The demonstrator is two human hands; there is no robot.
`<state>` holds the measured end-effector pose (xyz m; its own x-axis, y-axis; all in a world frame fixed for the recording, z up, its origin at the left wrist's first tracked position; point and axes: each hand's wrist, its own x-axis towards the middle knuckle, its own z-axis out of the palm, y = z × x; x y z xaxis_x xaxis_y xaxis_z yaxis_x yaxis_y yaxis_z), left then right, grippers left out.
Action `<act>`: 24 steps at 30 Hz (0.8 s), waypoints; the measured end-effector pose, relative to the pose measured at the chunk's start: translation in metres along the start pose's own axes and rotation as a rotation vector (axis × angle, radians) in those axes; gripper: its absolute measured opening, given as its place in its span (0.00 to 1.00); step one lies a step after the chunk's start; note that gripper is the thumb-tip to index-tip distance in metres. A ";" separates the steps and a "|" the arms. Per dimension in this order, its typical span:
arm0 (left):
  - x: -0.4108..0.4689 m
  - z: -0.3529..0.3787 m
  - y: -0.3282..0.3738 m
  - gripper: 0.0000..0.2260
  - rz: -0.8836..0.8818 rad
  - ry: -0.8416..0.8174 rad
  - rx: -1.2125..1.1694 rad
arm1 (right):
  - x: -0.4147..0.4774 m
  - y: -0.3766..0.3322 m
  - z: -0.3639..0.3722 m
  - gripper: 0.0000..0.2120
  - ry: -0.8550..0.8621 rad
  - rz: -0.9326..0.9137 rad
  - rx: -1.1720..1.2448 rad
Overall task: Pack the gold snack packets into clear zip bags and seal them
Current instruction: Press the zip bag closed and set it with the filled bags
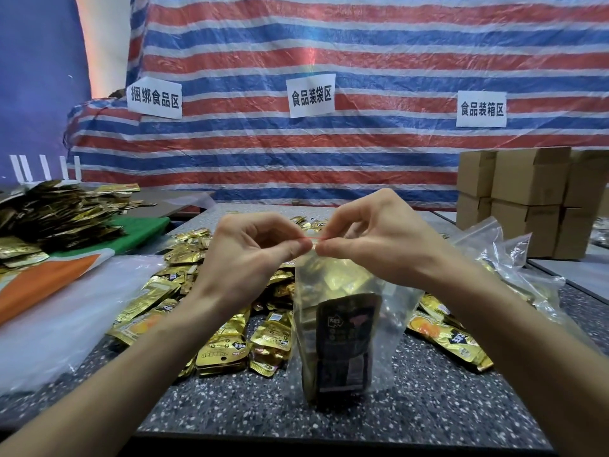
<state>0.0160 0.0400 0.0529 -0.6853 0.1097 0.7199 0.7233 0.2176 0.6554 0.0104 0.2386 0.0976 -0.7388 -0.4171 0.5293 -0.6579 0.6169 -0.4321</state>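
A clear zip bag [389, 311] stands upright on the speckled table [412, 410], filled with gold snack packets whose dark backs show through the plastic. My left hand [253, 249] and my right hand [379, 235] both pinch the bag's red zip strip at the top, fingertips almost touching in the middle. Loose gold snack packets [230, 338] lie heaped on the table behind and to the left of the bag, and more gold packets [451, 338] lie to its right.
A pile of clear zip bags [507, 258] sits at the right. Cardboard boxes [527, 199] are stacked at the back right. A big heap of gold packets [56, 212] lies on green cloth at the left, with clear plastic sheeting [66, 308] in front. A striped tarp with paper signs hangs behind.
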 end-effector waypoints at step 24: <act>0.001 -0.004 -0.015 0.04 -0.074 0.133 0.040 | -0.031 0.049 -0.051 0.04 -0.013 0.133 -0.008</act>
<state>0.0046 0.0326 0.0452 -0.7172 -0.0370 0.6959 0.6658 0.2587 0.6999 0.0081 0.3157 0.0969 -0.8215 -0.3397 0.4580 -0.5524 0.6730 -0.4918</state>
